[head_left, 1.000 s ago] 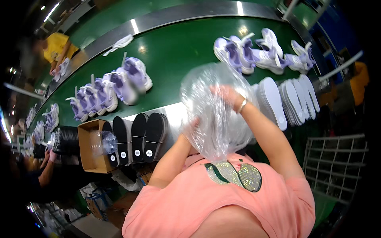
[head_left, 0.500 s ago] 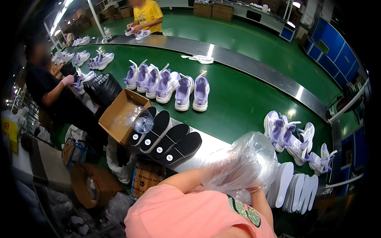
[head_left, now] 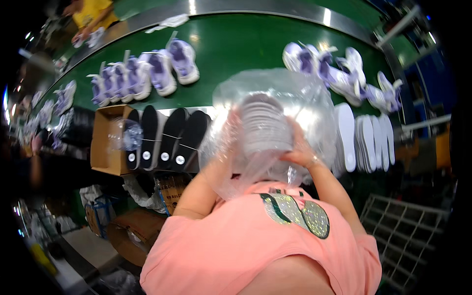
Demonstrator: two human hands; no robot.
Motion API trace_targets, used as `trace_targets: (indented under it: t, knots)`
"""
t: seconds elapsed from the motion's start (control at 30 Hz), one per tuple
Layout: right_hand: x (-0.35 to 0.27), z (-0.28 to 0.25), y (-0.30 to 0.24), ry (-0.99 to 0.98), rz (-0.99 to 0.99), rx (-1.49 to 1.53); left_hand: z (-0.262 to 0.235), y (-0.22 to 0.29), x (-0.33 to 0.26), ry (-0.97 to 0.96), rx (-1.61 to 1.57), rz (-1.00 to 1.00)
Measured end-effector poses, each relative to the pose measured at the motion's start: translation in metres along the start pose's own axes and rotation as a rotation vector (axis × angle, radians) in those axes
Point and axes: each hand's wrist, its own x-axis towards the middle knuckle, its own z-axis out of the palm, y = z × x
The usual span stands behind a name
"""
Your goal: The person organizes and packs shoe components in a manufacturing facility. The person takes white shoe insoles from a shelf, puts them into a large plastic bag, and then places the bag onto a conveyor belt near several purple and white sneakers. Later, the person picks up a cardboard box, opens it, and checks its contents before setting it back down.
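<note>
A clear plastic bag [head_left: 314, 110] spreads in front of my chest. Within it stands a stack of thin grey pieces [head_left: 265, 130], which look like insoles seen end-on. My left hand [head_left: 231, 135] presses against the stack's left side, with film lying over the hand and forearm. On the other side my right hand [head_left: 299, 145] grips the stack, thumb toward me and fingers along its edge. Part of the left fingers is blurred by the film. Close to the bag's right edge lie stacked white-grey insoles [head_left: 345, 140]; left of the bag are bundled black insoles [head_left: 191, 135] with round white stickers.
White and purple shoes stand in a left group [head_left: 160, 73] and a right group [head_left: 339, 78] on the green table [head_left: 236, 42]. A cardboard box [head_left: 105, 140] holding clear plastic sits at the left. A wire rack [head_left: 403, 231] is low right. Two people work at far left.
My view has swung right and down. The bag, bunched up before, is spread open toward me, and the grey stack inside now shows between my hands.
</note>
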Motion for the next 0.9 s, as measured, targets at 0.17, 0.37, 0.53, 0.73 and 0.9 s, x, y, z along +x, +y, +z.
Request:
trace_targets:
  t: [0.17,0.37,0.53,0.73,0.9]
  knots:
    - [0.001,0.04,0.052,-0.155,0.022,-0.76,0.005,0.022,-0.019,-0.512,0.396,0.203]
    - [0.022,0.048,0.045,-0.421,0.203,-0.811,-0.042,-0.034,0.01,-0.299,1.062,0.62]
    - [0.015,0.046,0.047,-0.188,-0.027,-0.718,-0.051,-0.047,0.014,-0.378,0.903,0.375]
    - [-0.007,0.051,0.055,-0.128,-0.136,-0.671,-0.054,-0.044,-0.024,-0.679,1.399,0.71]
    - [-0.007,0.041,0.04,-0.02,-0.269,-0.693,-0.047,-0.03,-0.02,-0.67,1.512,0.664]
